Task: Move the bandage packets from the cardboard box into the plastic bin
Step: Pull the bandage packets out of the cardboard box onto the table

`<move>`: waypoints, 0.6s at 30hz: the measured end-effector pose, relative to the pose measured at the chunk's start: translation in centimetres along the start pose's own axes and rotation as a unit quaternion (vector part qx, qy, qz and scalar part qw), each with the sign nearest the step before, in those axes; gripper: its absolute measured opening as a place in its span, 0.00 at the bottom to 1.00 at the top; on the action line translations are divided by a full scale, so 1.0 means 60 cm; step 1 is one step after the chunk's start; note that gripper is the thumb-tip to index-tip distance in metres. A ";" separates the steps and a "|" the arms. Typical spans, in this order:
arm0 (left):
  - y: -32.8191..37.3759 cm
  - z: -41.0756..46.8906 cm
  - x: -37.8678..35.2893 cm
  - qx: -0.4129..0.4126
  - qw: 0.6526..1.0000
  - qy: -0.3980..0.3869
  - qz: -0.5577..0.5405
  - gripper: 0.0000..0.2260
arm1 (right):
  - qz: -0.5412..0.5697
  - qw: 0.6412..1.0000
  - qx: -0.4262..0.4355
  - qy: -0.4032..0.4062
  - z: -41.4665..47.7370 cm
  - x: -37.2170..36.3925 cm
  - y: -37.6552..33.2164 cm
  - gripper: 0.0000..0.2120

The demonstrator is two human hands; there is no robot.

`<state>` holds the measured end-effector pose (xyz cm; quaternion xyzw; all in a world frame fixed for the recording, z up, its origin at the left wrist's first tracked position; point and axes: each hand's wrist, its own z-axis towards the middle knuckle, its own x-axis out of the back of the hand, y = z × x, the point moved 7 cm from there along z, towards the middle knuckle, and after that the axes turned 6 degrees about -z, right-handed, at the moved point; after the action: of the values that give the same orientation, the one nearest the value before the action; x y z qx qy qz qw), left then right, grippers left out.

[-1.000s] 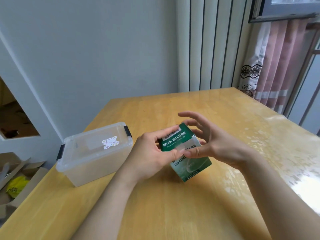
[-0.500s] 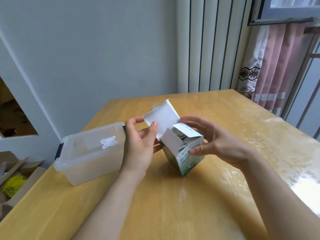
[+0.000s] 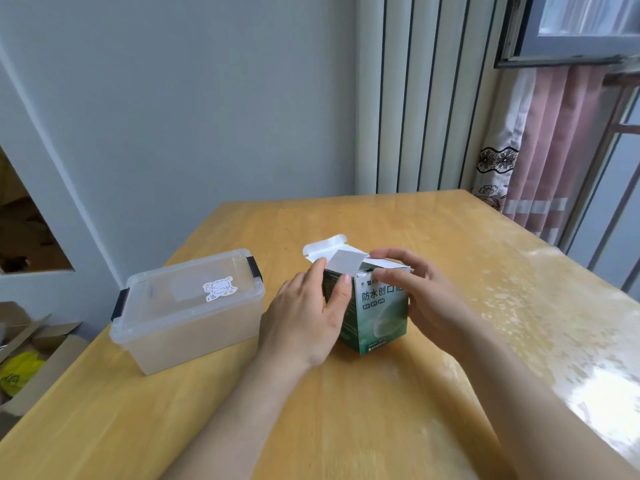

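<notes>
lid (image 3: 194,289) covers bin (image 3: 194,337), box (image 3: 379,317) flaps open

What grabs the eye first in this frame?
The green cardboard box stands mid-table with its white top flaps open; the left hand lies flat against its left side and the right hand grips its top right edge. Next comes the clear plastic bin, to the left on the wooden table, lid on, with a small sticker on top.
</notes>
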<state>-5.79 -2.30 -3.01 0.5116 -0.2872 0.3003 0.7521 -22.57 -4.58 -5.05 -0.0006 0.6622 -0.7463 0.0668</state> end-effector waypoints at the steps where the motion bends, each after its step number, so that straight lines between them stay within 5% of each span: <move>1: 0.000 -0.001 -0.003 0.011 0.999 -0.021 -0.031 0.31 | 0.009 1.000 -0.007 0.027 0.003 -0.001 0.006 0.16; 6: 0.007 -0.006 -0.014 0.038 0.973 -0.050 -0.222 0.44 | 0.097 0.971 -0.069 0.209 -0.004 0.009 0.038 0.13; 10: 0.004 -0.003 -0.012 0.034 0.968 -0.006 -0.250 0.34 | 0.086 0.957 -0.039 0.274 -0.009 0.031 0.028 0.15; 14: 0.003 -0.008 0.014 0.029 0.961 0.068 -0.265 0.24 | -0.219 0.927 0.069 0.296 -0.017 0.046 -0.021 0.06; 18: 0.004 -0.006 0.028 -0.014 0.964 0.120 -0.236 0.22 | -0.284 0.924 0.121 0.224 -0.012 0.023 -0.039 0.06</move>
<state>-4.80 -1.65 -1.73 0.5142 -0.0704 0.1696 0.8378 -24.26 -3.73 -2.95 -0.0131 0.5364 -0.7893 -0.2984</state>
